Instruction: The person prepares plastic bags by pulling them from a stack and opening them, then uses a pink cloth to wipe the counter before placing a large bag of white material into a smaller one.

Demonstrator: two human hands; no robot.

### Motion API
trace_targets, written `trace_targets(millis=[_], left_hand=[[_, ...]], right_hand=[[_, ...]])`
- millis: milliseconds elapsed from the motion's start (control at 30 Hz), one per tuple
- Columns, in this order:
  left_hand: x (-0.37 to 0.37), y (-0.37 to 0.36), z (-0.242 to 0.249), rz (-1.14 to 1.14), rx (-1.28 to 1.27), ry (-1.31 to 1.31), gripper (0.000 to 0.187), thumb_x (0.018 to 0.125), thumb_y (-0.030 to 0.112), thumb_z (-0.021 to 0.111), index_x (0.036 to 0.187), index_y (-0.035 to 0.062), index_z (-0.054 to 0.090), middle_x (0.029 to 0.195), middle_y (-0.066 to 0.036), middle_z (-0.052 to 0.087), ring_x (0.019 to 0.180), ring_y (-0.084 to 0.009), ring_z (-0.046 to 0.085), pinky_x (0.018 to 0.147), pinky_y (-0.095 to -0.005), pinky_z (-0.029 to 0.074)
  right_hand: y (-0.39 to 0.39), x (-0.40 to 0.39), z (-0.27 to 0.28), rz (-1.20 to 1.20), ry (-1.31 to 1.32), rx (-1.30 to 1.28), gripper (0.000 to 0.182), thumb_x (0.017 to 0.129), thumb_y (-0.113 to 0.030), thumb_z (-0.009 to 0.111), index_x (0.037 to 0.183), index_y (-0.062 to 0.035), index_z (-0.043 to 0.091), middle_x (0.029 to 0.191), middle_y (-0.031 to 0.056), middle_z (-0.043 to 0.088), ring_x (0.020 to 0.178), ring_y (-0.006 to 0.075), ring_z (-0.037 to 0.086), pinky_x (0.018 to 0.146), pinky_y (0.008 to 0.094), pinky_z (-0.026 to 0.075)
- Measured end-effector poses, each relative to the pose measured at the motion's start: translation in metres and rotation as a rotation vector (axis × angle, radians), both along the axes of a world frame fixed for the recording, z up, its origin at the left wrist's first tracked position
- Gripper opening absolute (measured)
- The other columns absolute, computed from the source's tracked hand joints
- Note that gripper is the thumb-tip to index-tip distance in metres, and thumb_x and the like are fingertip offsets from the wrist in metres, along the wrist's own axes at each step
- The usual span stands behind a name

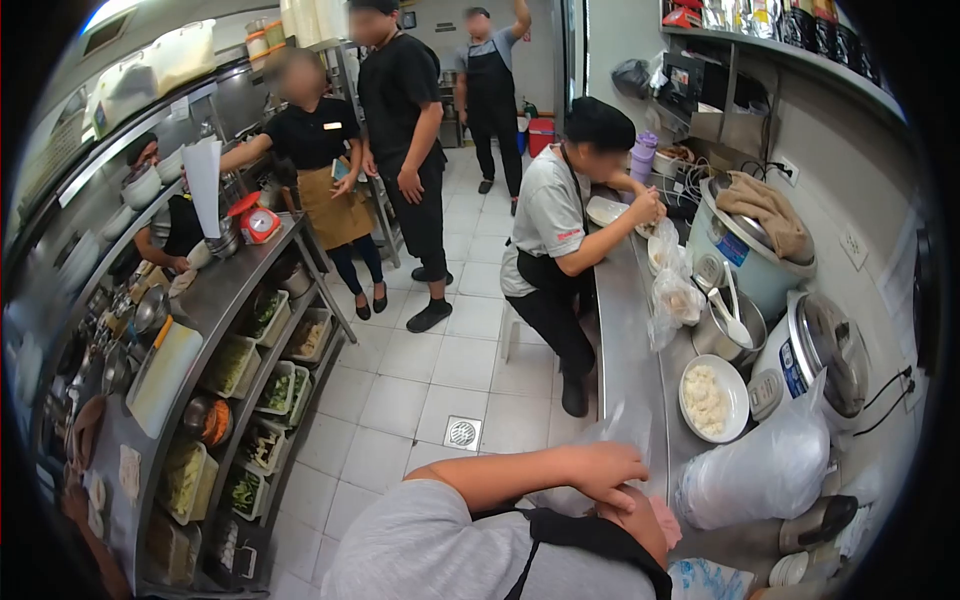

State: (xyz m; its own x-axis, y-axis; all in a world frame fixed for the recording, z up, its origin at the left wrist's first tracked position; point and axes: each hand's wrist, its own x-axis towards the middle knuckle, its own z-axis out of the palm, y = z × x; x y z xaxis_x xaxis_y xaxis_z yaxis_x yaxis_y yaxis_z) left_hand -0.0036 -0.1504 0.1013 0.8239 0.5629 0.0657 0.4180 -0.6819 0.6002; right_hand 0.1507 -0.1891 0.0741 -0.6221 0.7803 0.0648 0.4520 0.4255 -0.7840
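Nearest us, our grey-sleeved left arm (490, 475) reaches right, its left hand (605, 472) bent over our bare right arm (640, 525); we cannot tell whether it pinches anything. Our right hand is hidden, its state unclear. The soft pink item (666, 520) lies just beside that arm, near the steel tabletop (632, 350). Farther right sits a round white bowl of pale food (713, 398).
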Motion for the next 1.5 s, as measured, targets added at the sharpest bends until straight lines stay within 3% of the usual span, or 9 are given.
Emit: trace_targets(millis=[300, 500, 700, 867, 933, 1000, 1100, 1300, 1500], left_hand=[[-0.049, 0.001, -0.004, 0.143, -0.297, 0.194, 0.039, 0.079, 0.037, 0.049, 0.081, -0.0016, 0.056, 0.073, -0.014, 0.058, 0.073, -0.0268, 0.056, 0.065, -0.0356, 0.042], [-0.047, 0.023, -0.011, -0.154, -0.751, -0.488, 0.031, 0.084, 0.028, 0.045, 0.073, 0.0014, 0.056, 0.068, -0.006, 0.058, 0.067, -0.0159, 0.056, 0.065, -0.0314, 0.044], [-0.007, 0.052, 0.018, -0.215, -1.138, -1.402, 0.031, 0.088, 0.031, 0.037, 0.075, 0.0067, 0.052, 0.063, -0.003, 0.054, 0.060, -0.0152, 0.055, 0.060, -0.0350, 0.046], [0.047, 0.086, 0.075, -0.511, -1.535, -1.437, 0.032, 0.088, 0.034, 0.033, 0.096, 0.0075, 0.051, 0.070, -0.001, 0.054, 0.055, -0.0127, 0.052, 0.055, -0.0305, 0.045], [0.088, 0.115, 0.084, -0.996, -1.636, -1.376, 0.032, 0.089, 0.032, 0.031, 0.106, 0.0108, 0.048, 0.079, -0.001, 0.055, 0.054, -0.0116, 0.051, 0.052, -0.0271, 0.044], [0.128, 0.129, 0.087, -1.080, -1.537, -1.322, 0.032, 0.089, 0.032, 0.031, 0.106, 0.0113, 0.047, 0.080, -0.001, 0.055, 0.055, -0.0118, 0.051, 0.052, -0.0268, 0.044], [0.191, 0.141, 0.076, -0.608, -1.359, -1.155, 0.032, 0.088, 0.033, 0.032, 0.108, 0.0120, 0.046, 0.081, -0.002, 0.054, 0.055, -0.0120, 0.052, 0.051, -0.0263, 0.044], [0.252, 0.145, -0.034, -0.133, -1.498, -0.727, 0.033, 0.087, 0.035, 0.034, 0.110, 0.0134, 0.045, 0.083, -0.002, 0.054, 0.056, -0.0125, 0.053, 0.050, -0.0254, 0.044], [0.261, 0.157, -0.035, -0.151, -1.509, -0.711, 0.035, 0.086, 0.037, 0.035, 0.112, 0.0147, 0.043, 0.085, -0.003, 0.053, 0.057, -0.0131, 0.054, 0.049, -0.0245, 0.044]], right_hand=[[0.013, 0.070, -0.034, -0.118, 1.100, -0.516, 0.027, 0.081, -0.028, 0.050, 0.079, -0.0025, 0.058, 0.077, 0.0082, 0.057, 0.068, 0.0204, 0.055, 0.059, 0.0320, 0.044], [0.040, 0.096, -0.042, 0.107, 1.669, -0.848, 0.033, 0.085, -0.033, 0.041, 0.094, -0.0032, 0.053, 0.084, 0.0088, 0.057, 0.074, 0.0196, 0.055, 0.064, 0.0304, 0.045], [0.022, 0.076, -0.030, -0.329, 1.564, -0.771, 0.038, 0.086, -0.034, 0.037, 0.105, -0.0034, 0.048, 0.098, 0.0080, 0.053, 0.085, 0.0180, 0.052, 0.073, 0.0316, 0.042], [0.007, 0.093, 0.029, -0.279, 1.556, -0.345, 0.042, 0.086, -0.031, 0.035, 0.116, -0.0015, 0.040, 0.112, 0.0089, 0.047, 0.097, 0.0191, 0.048, 0.083, 0.0322, 0.039], [0.008, 0.116, 0.074, -0.168, 1.573, -0.088, 0.044, 0.086, -0.027, 0.036, 0.120, 0.0005, 0.035, 0.118, 0.0103, 0.043, 0.103, 0.0211, 0.046, 0.088, 0.0322, 0.037], [0.030, 0.170, 0.093, -0.633, 1.620, -0.062, 0.041, 0.087, -0.025, 0.032, 0.121, -0.0031, 0.035, 0.120, 0.0098, 0.040, 0.106, 0.0174, 0.042, 0.089, 0.0323, 0.035], [0.085, 0.254, 0.104, 0.489, 1.183, -0.361, 0.035, 0.086, -0.023, 0.035, 0.114, -0.0026, 0.043, 0.113, 0.0085, 0.047, 0.101, 0.0175, 0.047, 0.086, 0.0316, 0.037], [0.073, 0.213, 0.077, -1.070, 1.183, -0.202, 0.020, 0.085, -0.021, 0.038, 0.088, -0.0083, 0.053, 0.071, -0.0014, 0.055, 0.056, 0.0092, 0.051, 0.048, 0.0232, 0.042], [0.054, 0.272, 0.041, -0.682, 1.105, -0.333, 0.021, 0.082, -0.023, 0.038, 0.069, -0.0121, 0.050, 0.058, -0.0010, 0.049, 0.049, 0.0117, 0.047, 0.043, 0.0243, 0.038]])
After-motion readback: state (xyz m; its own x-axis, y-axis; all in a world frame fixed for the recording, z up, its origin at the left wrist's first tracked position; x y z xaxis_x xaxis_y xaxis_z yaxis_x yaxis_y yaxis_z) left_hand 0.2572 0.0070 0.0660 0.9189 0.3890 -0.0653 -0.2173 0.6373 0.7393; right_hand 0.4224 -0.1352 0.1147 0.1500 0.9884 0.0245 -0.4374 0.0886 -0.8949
